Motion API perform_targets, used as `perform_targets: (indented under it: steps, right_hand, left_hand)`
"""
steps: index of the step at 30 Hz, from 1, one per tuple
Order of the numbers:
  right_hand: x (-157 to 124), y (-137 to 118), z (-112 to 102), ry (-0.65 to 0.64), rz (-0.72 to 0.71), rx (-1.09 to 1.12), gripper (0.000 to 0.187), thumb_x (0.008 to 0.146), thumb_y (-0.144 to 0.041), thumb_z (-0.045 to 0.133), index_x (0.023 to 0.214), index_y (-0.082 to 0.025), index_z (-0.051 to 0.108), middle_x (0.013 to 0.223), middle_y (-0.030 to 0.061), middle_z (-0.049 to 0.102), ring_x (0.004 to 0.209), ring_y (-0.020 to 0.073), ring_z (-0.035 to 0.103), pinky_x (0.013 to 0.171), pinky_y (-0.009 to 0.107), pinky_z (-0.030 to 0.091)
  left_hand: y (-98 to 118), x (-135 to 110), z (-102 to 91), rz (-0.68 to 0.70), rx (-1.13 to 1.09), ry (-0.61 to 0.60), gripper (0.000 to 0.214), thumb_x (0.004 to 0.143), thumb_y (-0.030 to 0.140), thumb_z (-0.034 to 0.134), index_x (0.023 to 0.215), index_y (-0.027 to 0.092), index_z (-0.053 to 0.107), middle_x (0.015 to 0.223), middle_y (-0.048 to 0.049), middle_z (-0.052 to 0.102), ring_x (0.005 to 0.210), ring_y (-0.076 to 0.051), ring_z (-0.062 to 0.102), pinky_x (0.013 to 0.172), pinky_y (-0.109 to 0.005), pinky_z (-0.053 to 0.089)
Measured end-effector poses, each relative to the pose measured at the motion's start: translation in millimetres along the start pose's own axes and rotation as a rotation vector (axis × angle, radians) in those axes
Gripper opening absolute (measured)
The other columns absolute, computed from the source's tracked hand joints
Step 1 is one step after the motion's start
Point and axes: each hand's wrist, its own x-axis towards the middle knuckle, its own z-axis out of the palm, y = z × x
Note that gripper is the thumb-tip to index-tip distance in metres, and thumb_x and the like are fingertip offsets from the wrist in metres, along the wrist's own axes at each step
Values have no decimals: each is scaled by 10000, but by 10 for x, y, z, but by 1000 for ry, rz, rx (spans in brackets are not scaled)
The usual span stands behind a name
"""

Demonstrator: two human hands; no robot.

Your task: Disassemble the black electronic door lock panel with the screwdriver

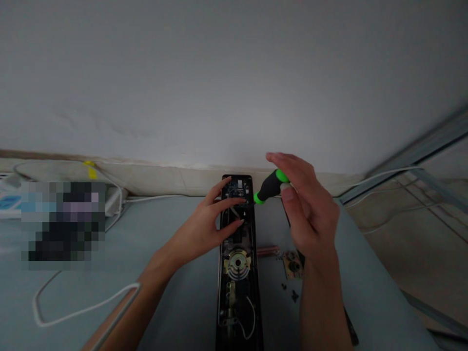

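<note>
A long, narrow black housing (259, 297) lies with its inside facing up, a circuit board (239, 184) at its far end and a round speaker-like part (238, 264) nearer me. My left hand (201, 222) rests on the far part of the housing, fingers spread across the board area. Between the thumb and fingers of my right hand (312, 209) is a black and green screwdriver (269, 187). It slants down to the left, its tip near my left fingertips; the exact spot it touches is too dark to tell.
Right of the housing lie a small metal plate with a round part (292, 265), dark screws (294, 295) and a reddish part (268, 251). A long black piece (351, 327) is partly under my right forearm. A white cable (84, 309) loops at left. Behind stands a wall (234, 87).
</note>
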Motion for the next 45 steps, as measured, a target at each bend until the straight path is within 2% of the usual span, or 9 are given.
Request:
perform_targets:
  steps: [2, 6, 10, 13, 17, 22, 26, 33, 45]
  right_hand:
    - [-12, -2, 17, -8, 27, 33, 496, 1008, -124, 501, 1450, -335, 575, 1380, 16, 694, 1289, 213, 630, 1123, 500, 509]
    - [-25, 50, 84, 147, 12, 70, 447, 919, -143, 698, 1298, -380, 685, 1167, -20, 773, 1022, 186, 737, 889, 406, 627]
    - [-10, 99, 106, 232, -39, -21, 336, 832, -257, 829, 1143, -362, 755, 934, -15, 709, 842, 161, 676, 675, 328, 598]
    - [-15, 100, 93, 163, -34, -19, 299, 932, -273, 702, 1220, -352, 730, 1044, 15, 706, 976, 185, 682, 782, 369, 619]
    - [-46, 74, 94, 2, 28, 134, 490, 1010, -161, 490, 1445, -371, 567, 1386, 21, 673, 1195, 222, 690, 978, 466, 616]
    - [-27, 45, 122, 100, -26, 116, 418, 898, -137, 720, 1257, -350, 704, 1127, 0, 752, 970, 180, 727, 820, 374, 640]
    - [2, 48, 113, 196, -24, 4, 334, 815, -210, 835, 1114, -335, 751, 934, -13, 675, 834, 149, 647, 662, 303, 595]
    - [-55, 54, 92, -31, 57, 152, 468, 1009, -178, 511, 1436, -359, 576, 1337, 18, 703, 1153, 202, 711, 945, 437, 645]
    - [18, -43, 102, 40, -71, 48, 405, 925, -150, 697, 1248, -395, 695, 1100, -24, 769, 956, 175, 747, 819, 365, 668]
  left_hand:
    - [3, 3, 0, 0, -6, 0, 369, 953, 296, 677, 1321, 271, 652, 1685, -86, 281, 1549, -311, 340, 1262, -546, 341]
    - [0, 7, 14, 6, -14, -6, 403, 927, 260, 696, 1327, 267, 647, 1689, -83, 269, 1540, -333, 352, 1256, -562, 352]
    - [6, 4, 28, 12, -17, 1, 429, 906, 225, 705, 1326, 277, 640, 1704, -66, 229, 1540, -353, 346, 1250, -583, 354]
    - [27, 3, 24, 0, -26, -3, 429, 894, 217, 717, 1313, 277, 648, 1700, -65, 225, 1547, -352, 330, 1255, -576, 351]
    - [50, 7, 40, -23, -50, 18, 429, 874, 225, 743, 1292, 276, 660, 1696, -62, 219, 1546, -365, 324, 1253, -575, 363]
    - [46, 10, 115, -32, -84, 85, 418, 841, 199, 764, 1244, 264, 672, 1688, -61, 213, 1497, -361, 405, 1221, -579, 420]
    - [44, 5, 137, -43, -102, 90, 424, 821, 190, 773, 1228, 256, 674, 1679, -71, 214, 1441, -362, 474, 1196, -598, 448]
    - [47, 5, 142, -38, -102, 99, 425, 804, 168, 770, 1208, 266, 683, 1643, -72, 254, 1509, -375, 365, 1203, -630, 420]
    - [57, 6, 169, -15, -82, 136, 412, 798, 170, 779, 1188, 271, 696, 1574, -81, 325, 1478, -357, 401, 1231, -624, 388]
